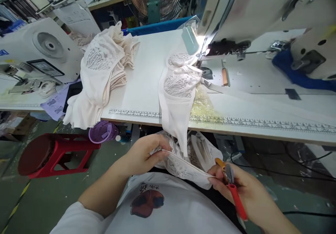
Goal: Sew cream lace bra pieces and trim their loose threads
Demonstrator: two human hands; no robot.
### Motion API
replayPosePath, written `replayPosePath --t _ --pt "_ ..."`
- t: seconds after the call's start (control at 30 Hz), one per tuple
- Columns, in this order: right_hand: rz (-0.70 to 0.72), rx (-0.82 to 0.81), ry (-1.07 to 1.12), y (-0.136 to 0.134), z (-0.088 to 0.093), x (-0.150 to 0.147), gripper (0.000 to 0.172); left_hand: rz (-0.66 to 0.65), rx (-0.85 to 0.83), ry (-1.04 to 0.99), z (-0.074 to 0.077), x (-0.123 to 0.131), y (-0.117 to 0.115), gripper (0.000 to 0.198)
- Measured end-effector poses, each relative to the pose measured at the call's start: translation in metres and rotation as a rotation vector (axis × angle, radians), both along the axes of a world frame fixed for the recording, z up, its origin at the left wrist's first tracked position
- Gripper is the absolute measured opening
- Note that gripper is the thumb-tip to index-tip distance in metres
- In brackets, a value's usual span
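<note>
Lace garment, pale and partly folded, held above the lap just below the front edge of the white surface. The left hand pinches its seamed edge between thumb and fingers; the right hand pinches the opposite end of the same edge, so that this edge runs nearly straight between the two hands. A scissors-like tool with red and orange handle parts lies within the right hand. On the surface, a sewn lace piece extends from the needle area of the lit sewing machine to the front edge, where its narrow tip hangs over, in front of the held garment; whether the two are joined cannot be told. Yellowish clear film lies just beside this piece, and a wooden-handled tool rests near the needle. To the left, a stack of similar pieces overhangs the edge, near a second machine. A printed ruler runs along the front edge. Below at left, a purple basket and a red stool stand near each other.
</note>
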State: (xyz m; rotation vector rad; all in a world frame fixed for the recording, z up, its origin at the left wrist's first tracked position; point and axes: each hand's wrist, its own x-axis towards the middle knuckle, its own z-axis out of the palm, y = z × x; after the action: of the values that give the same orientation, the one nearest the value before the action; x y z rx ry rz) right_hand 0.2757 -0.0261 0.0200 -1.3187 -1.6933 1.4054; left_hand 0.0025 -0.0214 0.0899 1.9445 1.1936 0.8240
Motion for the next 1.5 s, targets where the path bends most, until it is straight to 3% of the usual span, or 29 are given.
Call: replayPosePath --t 0.1,0.17,0.27,0.37,0.53,0.63,0.83,1.03,1.13,1.27,1.4,1.5 --pt "0.070 -0.058 0.080 -0.002 -0.002 0.001 0.022 0.084 0.053 0.035 -0.001 0.008 -0.002 0.007" --pt "0.024 -0.095 0.116 -0.004 -0.002 -0.001 0.024 0.113 0.111 0.047 -0.002 0.016 -0.002 0.013" --pt "-0.042 -0.147 0.103 -0.008 -0.002 -0.005 0.028 0.083 0.224 0.054 -0.005 0.029 -0.001 0.025" --pt "-0.012 -0.159 -0.011 -0.008 0.002 -0.003 0.031 0.028 0.351 0.110 -0.008 0.042 0.001 0.033" --pt "-0.095 -0.027 -0.005 0.007 0.030 0.002 0.026 -0.090 0.445 0.195 -0.008 0.058 0.003 0.042" --pt "-0.021 0.070 0.116 0.020 0.051 -0.002 0.017 -0.169 0.430 0.181 -0.005 0.065 0.005 0.045" --pt "0.158 0.140 0.111 0.035 0.069 -0.013 0.013 -0.218 0.192 0.157 0.005 0.074 0.010 0.037" --pt "0.139 0.082 0.223 0.036 0.066 -0.019 0.019 -0.138 0.020 0.139 0.006 0.074 0.013 0.039" --pt "0.117 0.015 0.351 0.037 0.064 -0.021 0.020 -0.051 -0.027 0.106 0.002 0.073 0.009 0.027" --pt "0.131 -0.072 0.396 0.038 0.059 -0.021 0.022 -0.042 -0.236 -0.107 -0.003 0.076 0.005 0.006" --pt "0.107 -0.060 0.437 0.038 0.056 -0.022 0.021 0.009 -0.489 -0.361 -0.004 0.080 0.008 0.013" --pt "0.067 -0.042 0.398 0.038 0.058 -0.022 0.019 0.029 -0.578 -0.386 -0.004 0.081 0.011 0.017"
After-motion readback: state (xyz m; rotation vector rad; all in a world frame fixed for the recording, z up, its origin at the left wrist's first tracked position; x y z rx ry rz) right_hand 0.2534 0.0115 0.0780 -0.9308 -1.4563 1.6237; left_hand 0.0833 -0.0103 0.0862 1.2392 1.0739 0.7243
